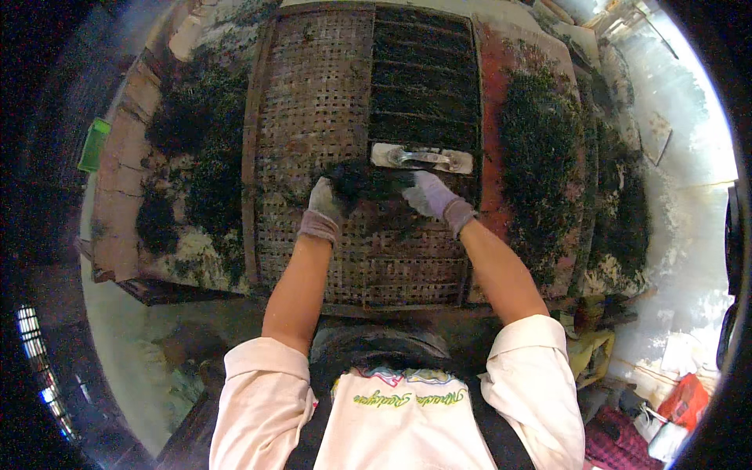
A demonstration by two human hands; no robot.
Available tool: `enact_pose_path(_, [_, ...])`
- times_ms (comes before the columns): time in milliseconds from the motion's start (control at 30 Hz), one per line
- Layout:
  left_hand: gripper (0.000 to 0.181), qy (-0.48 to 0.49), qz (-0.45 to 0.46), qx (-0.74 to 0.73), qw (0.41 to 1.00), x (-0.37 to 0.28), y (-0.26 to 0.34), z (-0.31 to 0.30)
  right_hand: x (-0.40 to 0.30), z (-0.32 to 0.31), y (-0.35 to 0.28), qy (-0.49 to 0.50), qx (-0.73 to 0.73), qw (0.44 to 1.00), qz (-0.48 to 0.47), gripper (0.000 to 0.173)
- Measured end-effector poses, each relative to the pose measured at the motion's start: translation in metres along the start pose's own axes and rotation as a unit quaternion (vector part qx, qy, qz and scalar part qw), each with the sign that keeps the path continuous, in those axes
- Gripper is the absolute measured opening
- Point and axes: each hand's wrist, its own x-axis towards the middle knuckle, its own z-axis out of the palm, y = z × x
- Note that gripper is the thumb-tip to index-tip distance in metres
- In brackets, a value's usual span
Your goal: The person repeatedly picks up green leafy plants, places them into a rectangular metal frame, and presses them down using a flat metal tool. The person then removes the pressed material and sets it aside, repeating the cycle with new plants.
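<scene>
My left hand (324, 200), in a pale glove with dark-stained fingers, grips the left end of a dark, loose clump (373, 181). The right hand (432, 195), gloved too, has its blackened fingertips at the clump's other end. The clump is held over a framed woven lattice mat (314, 117); what it is made of cannot be told. Just above my right hand lies a flat hand tool (422, 157) with a curved metal handle. Beyond that tool, dark material in ridged cross bands (423, 76) covers the mat's upper right part.
Heaps of dark shredded material lie on the work surface, one to the left (202, 123) and one to the right (543, 158). A red strip (493, 135) borders the frame. A green box (94, 145) sits at the far left edge. Cloth items (623, 437) lie at lower right.
</scene>
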Motion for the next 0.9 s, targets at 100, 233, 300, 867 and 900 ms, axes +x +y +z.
enact_pose_path(100, [0.036,-0.084,0.088,0.263,0.957,0.005,-0.002,-0.016,-0.007,-0.028,0.025,0.048,-0.227,0.973,-0.010,0.032])
enact_pose_path(233, [0.035,-0.028,-0.221,0.048,0.974,-0.018,0.081,-0.043,-0.045,-0.035,-0.025,0.126,-0.478,0.869,-0.010,0.033])
enact_pose_path(300, [0.031,0.024,-0.114,0.434,0.894,-0.022,0.094,-0.001,-0.043,-0.047,-0.014,0.097,-0.431,0.897,0.031,0.034])
enact_pose_path(867, [0.050,-0.028,0.204,0.810,0.549,0.013,-0.048,0.080,-0.211,-0.199,-0.048,0.517,-0.322,0.791,0.057,0.044])
enact_pose_path(900, [0.049,-0.025,0.197,0.807,0.556,0.013,-0.047,0.087,-0.208,-0.207,-0.044,0.530,-0.407,0.743,0.033,0.047])
